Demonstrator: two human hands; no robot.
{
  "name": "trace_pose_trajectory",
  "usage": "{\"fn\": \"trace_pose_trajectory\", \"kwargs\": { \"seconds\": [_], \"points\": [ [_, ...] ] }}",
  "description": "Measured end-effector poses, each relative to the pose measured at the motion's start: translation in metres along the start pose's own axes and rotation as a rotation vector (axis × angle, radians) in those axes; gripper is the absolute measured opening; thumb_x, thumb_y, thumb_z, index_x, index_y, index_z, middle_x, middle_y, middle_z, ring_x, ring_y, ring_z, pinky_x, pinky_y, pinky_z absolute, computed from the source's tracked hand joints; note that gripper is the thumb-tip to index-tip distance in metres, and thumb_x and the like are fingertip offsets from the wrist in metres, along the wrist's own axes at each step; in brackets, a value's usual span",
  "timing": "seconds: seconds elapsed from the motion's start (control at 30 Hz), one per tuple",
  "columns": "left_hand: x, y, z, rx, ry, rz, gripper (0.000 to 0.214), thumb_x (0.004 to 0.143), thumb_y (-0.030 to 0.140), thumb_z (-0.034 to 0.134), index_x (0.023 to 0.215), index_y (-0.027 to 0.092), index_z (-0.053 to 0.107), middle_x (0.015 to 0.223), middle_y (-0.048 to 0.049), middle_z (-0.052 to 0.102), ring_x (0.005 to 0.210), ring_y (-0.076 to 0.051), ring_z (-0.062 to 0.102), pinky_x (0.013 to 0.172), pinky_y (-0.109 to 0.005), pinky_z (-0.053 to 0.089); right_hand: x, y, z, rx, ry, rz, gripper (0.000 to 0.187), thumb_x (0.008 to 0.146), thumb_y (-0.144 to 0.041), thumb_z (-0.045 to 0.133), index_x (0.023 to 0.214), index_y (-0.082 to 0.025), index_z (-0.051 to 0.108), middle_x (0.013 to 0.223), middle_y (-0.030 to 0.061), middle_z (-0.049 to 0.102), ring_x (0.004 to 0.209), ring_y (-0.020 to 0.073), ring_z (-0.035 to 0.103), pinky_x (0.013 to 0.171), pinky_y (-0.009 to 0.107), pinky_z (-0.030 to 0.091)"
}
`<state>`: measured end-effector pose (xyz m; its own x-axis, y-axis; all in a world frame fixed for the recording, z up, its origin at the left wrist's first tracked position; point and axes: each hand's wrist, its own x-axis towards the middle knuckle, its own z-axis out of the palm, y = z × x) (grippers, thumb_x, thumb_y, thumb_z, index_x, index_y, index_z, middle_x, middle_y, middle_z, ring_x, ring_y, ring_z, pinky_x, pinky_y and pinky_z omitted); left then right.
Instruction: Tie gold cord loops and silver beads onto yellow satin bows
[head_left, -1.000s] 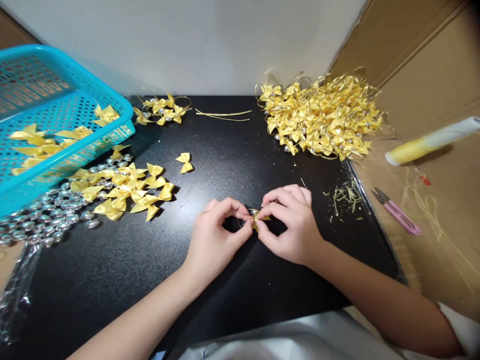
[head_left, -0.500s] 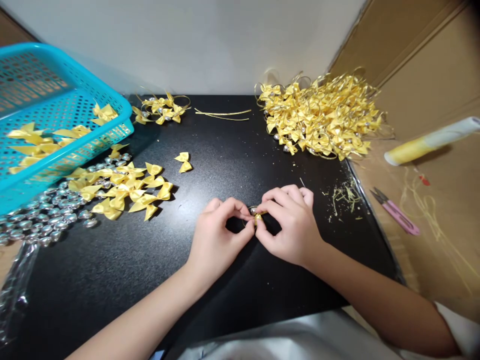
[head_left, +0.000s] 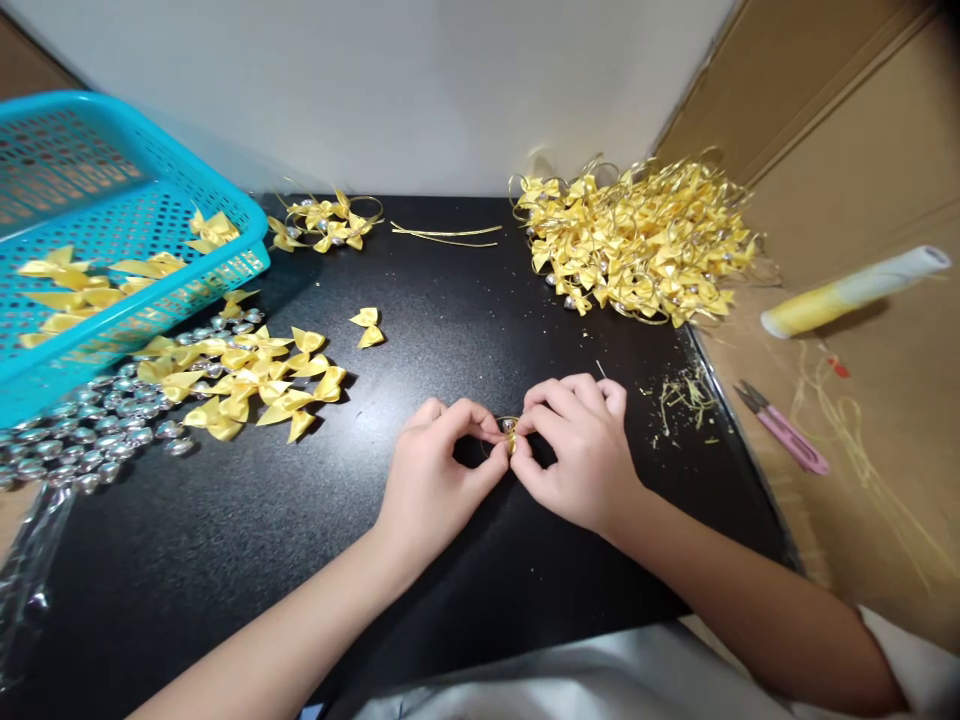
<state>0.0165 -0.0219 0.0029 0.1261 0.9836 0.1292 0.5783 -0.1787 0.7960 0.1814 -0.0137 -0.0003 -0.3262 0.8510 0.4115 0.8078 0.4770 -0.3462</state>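
Over the black tabletop (head_left: 420,300), my two hands meet fingertip to fingertip. My left hand (head_left: 439,470) pinches a small yellow ribbon bow (head_left: 511,442) from the left, thumb against index finger. From the other side my right hand (head_left: 589,455) pinches the same bow, which the fingers mostly hide. A silvery bead (head_left: 508,424) and a loop of gold cord show just above the fingertips. A thin needle-like piece (head_left: 601,369) sticks up by the right hand's outer fingers; how it is held is hidden. A lone yellow bow (head_left: 367,327) lies farther left.
Left are a blue basket (head_left: 251,225) holding ribbon bows, loose yellow bows (head_left: 259,375) and silver beads (head_left: 90,420). Gold cord pieces (head_left: 446,232) lie at the back. A heap of beaded bows (head_left: 637,240) fills the back right, near pink snips (head_left: 787,435) and a ribbon roll (head_left: 855,290).
Both hands keep their pinch; the right hand's fingertips have shifted slightly, and the bow between them has turned a little. The whole view has moved slightly.
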Motion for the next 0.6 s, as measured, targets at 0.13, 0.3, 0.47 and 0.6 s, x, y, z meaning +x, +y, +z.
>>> {"fn": "trace_pose_trajectory", "kwargs": {
  "seconds": [0.13,0.3,0.47,0.6],
  "points": [
    [0.001,-0.001,-0.001,-0.034,-0.005,-0.054,0.014,0.073,0.011,0.069,0.071,0.02,0.059,0.07,0.0036,0.066,0.071,-0.016,0.059,0.068,-0.03,0.045,0.002,0.004,0.0,0.074,-0.013,-0.012,0.012,0.079,-0.016,0.064,0.068,-0.02,0.062,0.083,0.0006,0.069,0.083,0.0194,0.055,0.081,0.04,0.029],
    [0.002,-0.005,-0.002,-0.067,-0.02,-0.12,0.011,0.074,0.014,0.069,0.068,0.021,0.063,0.069,0.0029,0.068,0.07,-0.017,0.058,0.07,-0.032,0.043,0.004,0.008,0.005,0.225,-0.013,-0.038,0.011,0.08,-0.013,0.064,0.072,-0.02,0.063,0.083,0.0015,0.068,0.084,0.0193,0.057,0.08,0.038,0.036],
    [0.003,-0.006,-0.005,-0.132,-0.023,-0.148,0.007,0.074,0.017,0.07,0.073,0.024,0.072,0.074,0.0026,0.074,0.073,-0.019,0.06,0.074,-0.035,0.043,0.006,0.01,0.01,0.44,0.011,-0.016,0.013,0.082,-0.01,0.061,0.073,-0.019,0.061,0.081,0.0033,0.065,0.077,0.017,0.06,0.072,0.034,0.047],
    [0.002,-0.007,-0.007,-0.151,-0.012,-0.175,0.005,0.075,0.024,0.072,0.076,0.027,0.076,0.074,0.0023,0.076,0.071,-0.02,0.059,0.07,-0.035,0.043,0.008,0.01,0.012,0.571,0.007,0.032,0.015,0.081,-0.008,0.06,0.073,-0.02,0.062,0.081,0.0026,0.063,0.074,0.0146,0.063,0.068,0.03,0.052]
  ]
}}
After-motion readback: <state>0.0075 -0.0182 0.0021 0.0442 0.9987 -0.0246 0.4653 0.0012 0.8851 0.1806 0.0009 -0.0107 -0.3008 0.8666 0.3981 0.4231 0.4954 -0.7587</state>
